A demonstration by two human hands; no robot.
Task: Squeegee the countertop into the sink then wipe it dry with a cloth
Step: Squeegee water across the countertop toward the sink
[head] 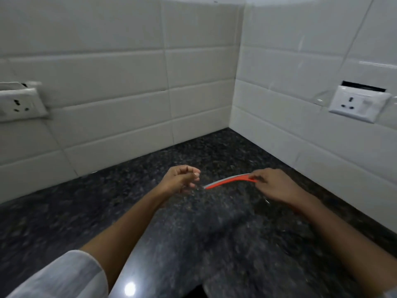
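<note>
Now a thin orange-and-grey rubber-bladed squeegee (228, 181) is pinched in the right hand (274, 186) grip, low over the dark speckled granite worktop (214, 229); left hand (182, 177) beside it is loosely curled, empty.

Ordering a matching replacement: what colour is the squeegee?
Orange-red with a grey blade edge: the squeegee, held in the right hand, head view.

Red-and-grey squeegee (227, 181), black speckled countertop (214, 233), white tiles (120, 82), white sockets (359, 103).
</note>
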